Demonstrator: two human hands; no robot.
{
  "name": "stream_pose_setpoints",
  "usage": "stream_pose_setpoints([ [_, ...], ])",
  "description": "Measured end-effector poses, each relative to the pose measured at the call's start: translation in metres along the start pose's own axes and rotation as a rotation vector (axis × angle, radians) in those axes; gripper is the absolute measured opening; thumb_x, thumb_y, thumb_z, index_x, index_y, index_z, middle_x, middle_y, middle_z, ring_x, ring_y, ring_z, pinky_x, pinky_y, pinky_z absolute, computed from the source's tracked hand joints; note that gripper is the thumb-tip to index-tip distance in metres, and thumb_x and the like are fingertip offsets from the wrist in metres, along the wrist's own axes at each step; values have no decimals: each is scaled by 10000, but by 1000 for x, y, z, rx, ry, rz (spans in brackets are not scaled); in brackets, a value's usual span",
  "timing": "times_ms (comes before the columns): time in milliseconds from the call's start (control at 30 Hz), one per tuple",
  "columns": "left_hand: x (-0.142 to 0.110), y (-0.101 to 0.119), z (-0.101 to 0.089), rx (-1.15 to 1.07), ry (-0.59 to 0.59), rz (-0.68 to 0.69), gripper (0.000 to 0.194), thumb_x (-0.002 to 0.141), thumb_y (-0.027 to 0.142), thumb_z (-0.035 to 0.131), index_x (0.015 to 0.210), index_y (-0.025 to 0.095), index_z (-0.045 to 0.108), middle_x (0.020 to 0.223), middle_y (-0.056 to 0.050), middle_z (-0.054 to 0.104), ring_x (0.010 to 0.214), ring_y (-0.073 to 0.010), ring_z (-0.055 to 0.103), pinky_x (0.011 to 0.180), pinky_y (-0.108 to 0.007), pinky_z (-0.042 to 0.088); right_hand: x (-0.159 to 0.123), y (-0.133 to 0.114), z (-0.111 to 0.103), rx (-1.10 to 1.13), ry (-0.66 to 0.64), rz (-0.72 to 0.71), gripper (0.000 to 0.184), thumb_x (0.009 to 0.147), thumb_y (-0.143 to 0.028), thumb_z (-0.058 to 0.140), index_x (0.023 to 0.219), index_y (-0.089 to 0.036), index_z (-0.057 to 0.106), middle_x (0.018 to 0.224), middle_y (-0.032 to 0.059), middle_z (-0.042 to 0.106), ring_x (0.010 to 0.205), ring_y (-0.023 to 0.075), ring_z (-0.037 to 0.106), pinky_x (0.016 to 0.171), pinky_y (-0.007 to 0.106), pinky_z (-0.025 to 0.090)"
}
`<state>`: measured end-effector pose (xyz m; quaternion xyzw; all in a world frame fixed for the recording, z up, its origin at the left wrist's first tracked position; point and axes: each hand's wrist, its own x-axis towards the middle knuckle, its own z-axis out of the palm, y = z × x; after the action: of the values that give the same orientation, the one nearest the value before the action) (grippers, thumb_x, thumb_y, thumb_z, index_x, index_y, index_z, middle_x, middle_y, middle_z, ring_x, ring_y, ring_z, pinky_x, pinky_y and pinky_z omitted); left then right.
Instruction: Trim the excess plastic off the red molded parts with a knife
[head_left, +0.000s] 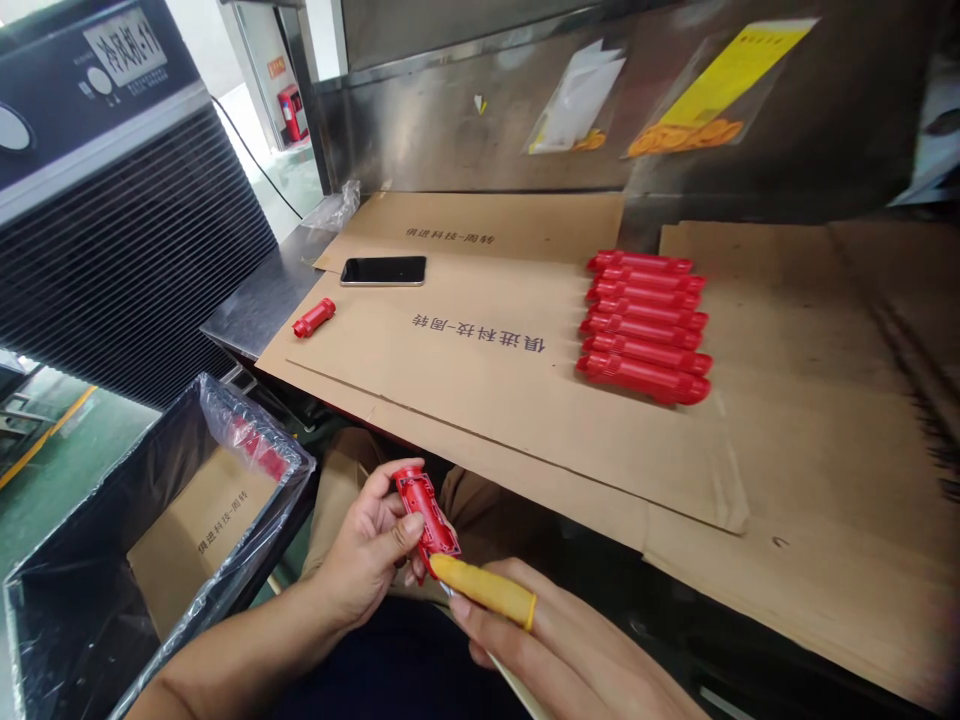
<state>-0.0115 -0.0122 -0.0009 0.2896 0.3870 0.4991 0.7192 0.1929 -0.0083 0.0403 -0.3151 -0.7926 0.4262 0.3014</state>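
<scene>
At six o'clock, low in the view, the left hand [367,560] grips a short red plastic part [424,516] between thumb and fingers, held tilted over the lap. The right hand [555,650] comes in from five o'clock; its forefinger wears a yellow finger cot [486,592] whose tip touches the part's lower end. On the cardboard-covered bench [525,420], a row of long red parts [645,325] lies side by side at two o'clock. At eleven o'clock lie a phone [383,270] and a lone small red piece [313,318]. A plastic-lined bin [161,540] stands at eight o'clock.

Steel bench [247,305] under cardboard sheets [525,420], plastic wrap [335,208] at corner.
</scene>
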Motion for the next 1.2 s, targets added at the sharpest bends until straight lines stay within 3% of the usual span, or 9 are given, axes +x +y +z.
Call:
stream_pose_setpoints([
  [100, -4, -2, 0, 75, -23, 131, 610, 869, 408, 819, 1347, 242, 477, 954, -68, 771, 611, -118, 641, 550, -211, 503, -9, 6, 0, -165, 177, -100, 207, 993, -160, 604, 1051, -295, 750, 811, -14, 784, 679, 141, 779, 609, 140, 637],
  [200, -9, -3, 0, 169, -14, 285, 547, 879, 322, 821, 1311, 252, 492, 1050, -89, 786, 816, -173, 729, 709, -268, 575, -18, 20, 2, -296, 428, -175, 224, 940, -155, 672, 1136, -239, 744, 1010, 77, 819, 886, 213, 816, 786, 233, 677],
  [267, -12, -4, 0, 241, 3, 382, 514, 891, 265, 809, 1308, 253, 509, 1093, -94, 785, 913, -190, 740, 792, -293, 582, -19, 25, 7, -320, 454, -184, 262, 923, -116, 677, 1164, -203, 734, 1096, 112, 802, 967, 225, 804, 858, 267, 672],
  [433, -15, -7, 0, 365, 15, 490, 506, 901, 181, 782, 1324, 272, 519, 1133, -91, 780, 925, -200, 753, 856, -336, 590, -16, 22, 16, -292, 438, -222, 411, 892, -10, 670, 1257, -192, 714, 1122, 100, 786, 1030, 223, 771, 852, 297, 670],
  [633, -15, -7, 1, 378, 45, 480, 479, 894, 207, 792, 1290, 247, 526, 1119, -111, 784, 936, -222, 759, 867, -364, 602, -19, 23, 15, -289, 449, -225, 430, 875, -5, 685, 1257, -199, 721, 1125, 101, 782, 1022, 236, 773, 821, 310, 676],
  [867, -7, -4, -1, 138, -49, 205, 406, 883, 338, 810, 1191, 216, 577, 1021, -71, 751, 693, -152, 712, 594, -265, 620, -7, 14, 20, -225, 504, -219, 356, 908, -24, 645, 1209, -194, 733, 1108, 106, 787, 999, 227, 781, 805, 306, 674],
  [1200, -5, -9, 3, 50, -56, 186, 408, 827, 275, 868, 1129, 207, 603, 872, -3, 692, 617, -101, 687, 582, -219, 622, 4, 12, 25, -168, 533, -256, 354, 885, 0, 642, 1174, -178, 743, 1046, 109, 803, 953, 236, 790, 746, 316, 676],
])
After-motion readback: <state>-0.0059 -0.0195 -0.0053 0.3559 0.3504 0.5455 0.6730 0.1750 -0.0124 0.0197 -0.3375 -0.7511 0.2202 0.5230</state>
